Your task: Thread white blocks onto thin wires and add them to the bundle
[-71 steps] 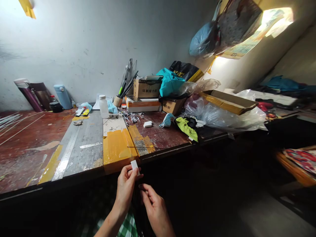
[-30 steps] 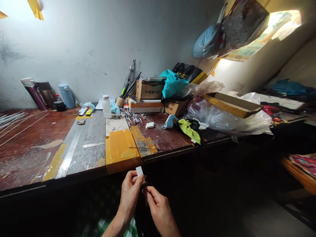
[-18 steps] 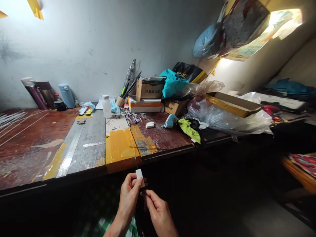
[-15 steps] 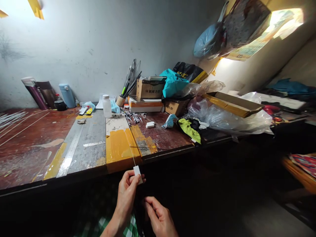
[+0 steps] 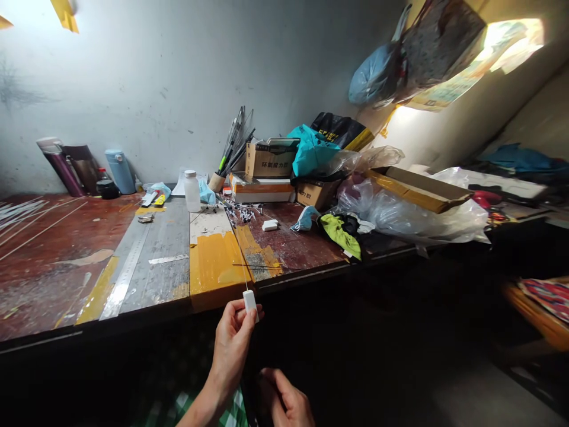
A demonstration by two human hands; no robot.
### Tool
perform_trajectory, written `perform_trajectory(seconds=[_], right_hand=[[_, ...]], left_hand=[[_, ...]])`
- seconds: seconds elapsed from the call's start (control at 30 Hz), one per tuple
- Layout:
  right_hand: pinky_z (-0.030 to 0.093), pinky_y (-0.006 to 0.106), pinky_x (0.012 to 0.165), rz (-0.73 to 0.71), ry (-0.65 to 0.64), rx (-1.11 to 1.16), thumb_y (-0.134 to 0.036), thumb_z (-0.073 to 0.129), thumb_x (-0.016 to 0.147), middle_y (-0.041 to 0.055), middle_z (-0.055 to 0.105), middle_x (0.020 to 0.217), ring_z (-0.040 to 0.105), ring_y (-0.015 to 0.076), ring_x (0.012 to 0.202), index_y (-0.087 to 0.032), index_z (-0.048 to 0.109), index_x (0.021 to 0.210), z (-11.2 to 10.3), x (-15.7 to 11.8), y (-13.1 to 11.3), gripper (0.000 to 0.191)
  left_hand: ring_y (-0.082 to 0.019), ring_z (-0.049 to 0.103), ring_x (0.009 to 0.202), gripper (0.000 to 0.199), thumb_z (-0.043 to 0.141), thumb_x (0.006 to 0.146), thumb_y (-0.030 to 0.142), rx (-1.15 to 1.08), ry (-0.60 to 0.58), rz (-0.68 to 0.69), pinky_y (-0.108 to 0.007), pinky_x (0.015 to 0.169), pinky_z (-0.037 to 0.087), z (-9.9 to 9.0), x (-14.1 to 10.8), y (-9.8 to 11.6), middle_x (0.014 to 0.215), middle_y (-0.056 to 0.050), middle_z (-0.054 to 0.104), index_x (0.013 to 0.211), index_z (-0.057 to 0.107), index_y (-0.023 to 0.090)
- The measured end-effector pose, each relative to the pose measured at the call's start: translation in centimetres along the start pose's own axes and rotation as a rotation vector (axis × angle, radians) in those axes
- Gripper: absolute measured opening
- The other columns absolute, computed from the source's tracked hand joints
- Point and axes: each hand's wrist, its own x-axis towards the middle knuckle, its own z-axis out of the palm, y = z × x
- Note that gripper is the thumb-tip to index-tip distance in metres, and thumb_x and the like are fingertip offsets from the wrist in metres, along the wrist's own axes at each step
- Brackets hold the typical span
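One white block [image 5: 250, 302] is pinched in my left hand [image 5: 231, 335], near the front edge of the workbench [image 5: 306, 246]. A thin pale line [image 5: 245, 276] extends from its upper end over yellow tape [image 5: 213, 261]. My right hand [image 5: 288, 400] sits lower, fingers curled; whether it grips anything, I cannot tell.

On the far side of the tabletop [image 5: 306, 246], a cardboard box [image 5: 270, 159] reads 环氧魔力胶. A lower box [image 5: 317, 194] to its right shows 力胶. Yellow lettering on the black bag [image 5: 342, 128] is unclear.
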Motion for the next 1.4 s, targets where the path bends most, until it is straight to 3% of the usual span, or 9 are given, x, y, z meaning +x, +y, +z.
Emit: perform_trajectory(seconds=[0.33, 0.47, 0.53, 0.67, 0.77, 1.0, 1.13, 1.23, 1.4], right_hand=[[0.045, 0.020, 0.050, -0.087, -0.034, 0.038, -0.051, 0.042, 0.092, 0.0027, 0.060, 0.062, 0.054, 0.0151, 0.054, -0.017, 0.069, 0.091, -0.2, 2.2, -1.8, 0.042], [0.043, 0.020, 0.050, -0.107, -0.059, -0.001, -0.044, 0.040, 0.094, 0.0018, 0.058, 0.061, 0.054, 0.0142, 0.053, -0.016, 0.068, 0.092, -0.6, 3.8, -2.7, 0.039], [0.043, 0.020, 0.051, -0.098, -0.060, -0.005, -0.041, 0.041, 0.094, 0.0015, 0.058, 0.061, 0.054, 0.0140, 0.053, -0.017, 0.068, 0.089, -0.6, 4.5, -3.0, 0.036], [0.046, 0.021, 0.055, -0.038, -0.065, -0.014, -0.034, 0.054, 0.088, 0.0022, 0.065, 0.070, 0.061, 0.0158, 0.059, -0.019, 0.061, 0.099, 0.1, 4.9, -3.0, 0.020], [0.043, 0.020, 0.052, -0.063, -0.029, -0.086, -0.030, 0.055, 0.086, 0.0009, 0.063, 0.067, 0.059, 0.0151, 0.057, -0.020, 0.060, 0.084, 0.7, 4.8, -2.9, 0.012], [0.036, 0.020, 0.048, -0.038, -0.191, 0.003, -0.035, 0.037, 0.096, -0.0009, 0.054, 0.058, 0.049, 0.0121, 0.051, -0.017, 0.066, 0.081, 0.6, 5.0, -3.7, 0.037], [0.042, 0.020, 0.057, -0.036, -0.175, 0.042, -0.035, 0.045, 0.093, 0.0009, 0.061, 0.070, 0.056, 0.0141, 0.061, -0.019, 0.063, 0.095, 0.6, 5.0, -3.9, 0.024], [0.042, 0.020, 0.057, -0.042, -0.103, 0.043, -0.034, 0.051, 0.090, 0.0006, 0.060, 0.069, 0.054, 0.0141, 0.062, -0.019, 0.063, 0.088, 0.5, 4.8, -3.6, 0.020], [0.038, 0.020, 0.049, 0.042, -0.233, 0.147, -0.040, 0.044, 0.093, -0.0008, 0.056, 0.062, 0.048, 0.0120, 0.052, -0.019, 0.064, 0.094, 0.2, 4.4, -2.9, 0.029]], left_hand=[[-0.020, 0.068, 0.079, 0.030, 0.074, 0.072, 0.039, 0.011, -0.014, -0.010, -0.030, 0.078, 0.050, -0.3, 0.8, -1.0, 0.080, -0.006, 0.074, 0.086, 0.061, 0.016], [-0.011, 0.058, 0.046, 0.028, 0.072, 0.074, 0.041, 0.016, -0.065, -0.091, -0.024, 0.054, 0.048, 0.2, -0.5, -2.2, 0.066, -0.001, 0.070, 0.082, 0.059, 0.017], [-0.008, 0.052, 0.039, 0.027, 0.070, 0.076, 0.041, 0.022, -0.048, -0.087, -0.024, 0.055, 0.048, 0.2, -0.6, -2.5, 0.063, 0.002, 0.068, 0.082, 0.058, 0.018], [-0.016, 0.066, 0.064, 0.025, 0.071, 0.075, 0.038, 0.057, 0.012, -0.040, -0.027, 0.070, 0.050, -0.2, 0.5, -2.5, 0.069, -0.001, 0.070, 0.084, 0.059, 0.018], [-0.020, 0.068, 0.078, 0.027, 0.071, 0.075, 0.038, 0.068, 0.033, -0.038, -0.029, 0.075, 0.050, -0.7, 1.4, -2.4, 0.078, -0.005, 0.072, 0.087, 0.060, 0.017], [-0.021, 0.069, 0.077, 0.030, 0.071, 0.075, 0.040, 0.095, 0.058, -0.061, -0.027, 0.069, 0.050, -1.4, 1.3, -2.1, 0.079, -0.005, 0.074, 0.089, 0.058, 0.016], [-0.020, 0.069, 0.075, 0.034, 0.073, 0.072, 0.041, 0.083, 0.064, -0.065, -0.027, 0.068, 0.050, -1.3, 1.2, -1.9, 0.079, -0.006, 0.074, 0.088, 0.058, 0.015], [-0.020, 0.069, 0.073, 0.035, 0.074, 0.071, 0.041, 0.072, 0.065, -0.065, -0.028, 0.071, 0.050, -1.3, 1.2, -1.9, 0.078, -0.006, 0.074, 0.087, 0.058, 0.015], [-0.020, 0.069, 0.072, 0.032, 0.074, 0.072, 0.039, 0.061, 0.052, -0.081, -0.028, 0.069, 0.049, -1.2, 0.9, -1.9, 0.071, -0.004, 0.072, 0.086, 0.059, 0.014]])
